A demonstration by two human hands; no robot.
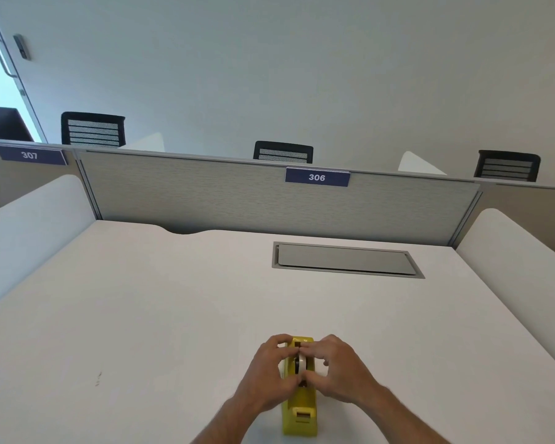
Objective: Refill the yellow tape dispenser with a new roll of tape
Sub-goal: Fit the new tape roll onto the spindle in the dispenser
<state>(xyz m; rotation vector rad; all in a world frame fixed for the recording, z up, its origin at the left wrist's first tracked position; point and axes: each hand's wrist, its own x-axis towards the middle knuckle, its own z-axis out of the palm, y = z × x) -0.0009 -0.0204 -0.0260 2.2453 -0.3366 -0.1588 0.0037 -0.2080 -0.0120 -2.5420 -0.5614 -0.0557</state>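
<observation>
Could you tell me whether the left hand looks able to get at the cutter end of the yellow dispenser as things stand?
Probably yes. The cutter end of the yellow dispenser lies bare just below the left hand, with nothing over it. Both that hand and the right hand are busy at the roll, though.

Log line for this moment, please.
step: seating roll | left hand: on tape roll | right hand: on tape roll | yellow dispenser: upright on desk

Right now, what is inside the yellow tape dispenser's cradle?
A white tape roll sits in the yellow dispenser, pinched by the left hand and right hand. Fingers cover its sides and hub.
</observation>
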